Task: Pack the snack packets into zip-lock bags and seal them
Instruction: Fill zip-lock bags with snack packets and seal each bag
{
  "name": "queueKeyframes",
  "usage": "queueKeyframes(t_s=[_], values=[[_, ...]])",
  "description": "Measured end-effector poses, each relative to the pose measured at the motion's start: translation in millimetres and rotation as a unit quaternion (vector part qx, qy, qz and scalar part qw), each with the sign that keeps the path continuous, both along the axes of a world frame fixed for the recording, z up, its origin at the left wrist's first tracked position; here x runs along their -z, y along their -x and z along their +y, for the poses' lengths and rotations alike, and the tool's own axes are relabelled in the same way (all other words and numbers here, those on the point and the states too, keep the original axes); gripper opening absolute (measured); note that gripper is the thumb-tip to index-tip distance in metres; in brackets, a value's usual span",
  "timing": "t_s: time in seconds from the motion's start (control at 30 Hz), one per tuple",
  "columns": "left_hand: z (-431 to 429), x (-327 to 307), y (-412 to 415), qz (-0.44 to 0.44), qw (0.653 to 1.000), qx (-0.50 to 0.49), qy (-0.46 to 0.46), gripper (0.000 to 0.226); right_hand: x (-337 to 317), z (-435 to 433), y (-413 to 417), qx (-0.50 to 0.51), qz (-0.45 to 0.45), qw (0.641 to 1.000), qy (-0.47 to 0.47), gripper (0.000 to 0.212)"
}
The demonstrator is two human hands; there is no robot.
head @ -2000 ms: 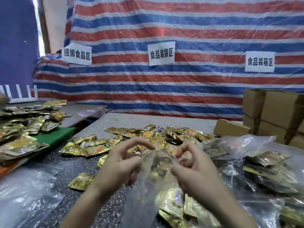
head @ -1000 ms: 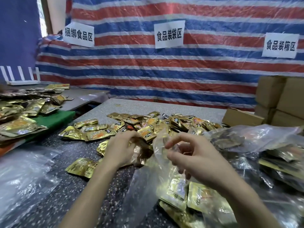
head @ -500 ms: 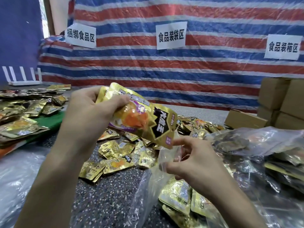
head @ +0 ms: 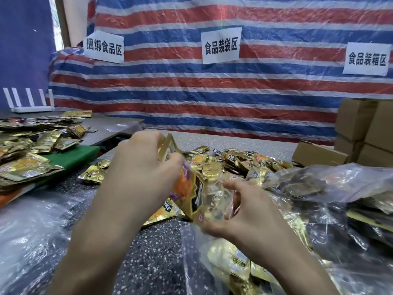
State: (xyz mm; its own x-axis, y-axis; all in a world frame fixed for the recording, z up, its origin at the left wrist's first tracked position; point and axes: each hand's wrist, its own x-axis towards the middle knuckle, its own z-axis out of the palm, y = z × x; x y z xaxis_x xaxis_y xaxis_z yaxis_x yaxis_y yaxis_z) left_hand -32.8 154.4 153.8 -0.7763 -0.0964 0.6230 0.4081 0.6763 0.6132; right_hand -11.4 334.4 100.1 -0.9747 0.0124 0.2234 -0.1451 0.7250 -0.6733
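Head view: left hand sits just left of frame centre, fingers and thumb clamped on the upper end of a gold snack packet. The packet is tilted, with its lower end pointing toward 5 o'clock and lying at the mouth of a clear zip-lock bag. Right hand is at the packet's 4 o'clock, thumb low and fingers curled above, gripping the bag's mouth; the exact pinch is blurred. More gold packets show through the bag wall at 6 o'clock of the right hand. The bag lies on a dark speckled table. A loose pile of gold packets spreads over the table at 12 o'clock of the right hand, and some lie under the left hand. Filled clear bags are heaped at the frame's 3 to 4 o'clock. Brown cardboard boxes are stacked at 2 o'clock, against a red, white and blue striped tarp that carries three white paper signs with black characters. At 9 o'clock a lower side table holds another spread of packets, some of them on a green board. A white router with upright antennas stands behind it at 10 o'clock. Crumpled clear plastic covers the frame's 8 o'clock corner.
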Motion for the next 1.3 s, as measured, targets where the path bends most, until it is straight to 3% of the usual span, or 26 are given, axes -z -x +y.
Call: queueKeyframes(t_s=[0.1, 0.2, 0.33, 0.57, 0.67, 0.73, 0.8, 0.93, 1.1, 1.2, 1.23, 1.3], values=[[10.8, 4.5, -1.2, -0.032, 0.998, 0.046, 0.000, 0.027, -3.2, -2.9, -0.1, -0.070, -0.018, 0.996, 0.056, 0.069], [18.6, 8.6, 2.4, -0.043, 0.997, 0.054, 0.030, 0.030, -2.0, -3.6, 1.0, -0.105, -0.009, 0.991, 0.086, 0.083], [13.0, 13.4, 11.9, -0.131, 0.989, 0.057, 0.048, 0.026, -3.9, 2.2, 1.5, -0.142, 0.020, 0.978, 0.149, 0.101], [21.4, 15.6, 20.8, -0.158, 0.986, 0.042, 0.038, 0.022, -7.6, -8.8, -1.9, -0.190, 0.059, 0.961, 0.190, 0.086], [21.9, 18.2, 22.9, -0.171, 0.981, 0.087, 0.041, 0.017, -6.6, -8.6, -1.9, -0.183, 0.067, 0.955, 0.224, 0.082], [22.2, 21.2, 22.2, -0.210, 0.969, 0.128, 0.018, 0.014, -6.2, -7.8, -0.8, -0.175, 0.057, 0.952, 0.243, 0.081], [21.9, 23.8, 23.1, -0.226, 0.966, 0.123, -0.006, 0.025, -5.0, -6.8, -0.3, -0.171, 0.041, 0.953, 0.248, 0.077], [19.4, 20.1, 25.5, -0.221, 0.961, 0.149, -0.075, 0.039, -10.8, -2.0, -4.0, -0.145, 0.058, 0.954, 0.256, 0.052], [0.2, 11.6, 33.3, -0.261, 0.898, 0.301, -0.188, 0.050, -17.1, 5.6, -7.4, -0.114, 0.055, 0.958, 0.258, 0.032], [-13.4, 27.2, 65.2, -0.243, 0.904, 0.241, -0.254, 0.035, -19.0, 9.7, -5.7, -0.092, 0.048, 0.961, 0.257, 0.020], [-17.3, 39.3, 78.4, -0.231, 0.928, 0.186, -0.225, 0.027, -19.3, 10.5, -5.2, -0.094, 0.040, 0.961, 0.256, 0.017], [-25.4, 72.9, 105.0, -0.232, 0.968, 0.069, -0.059, 0.020, -18.4, 13.1, -3.9, -0.095, 0.024, 0.965, 0.245, 0.012]])
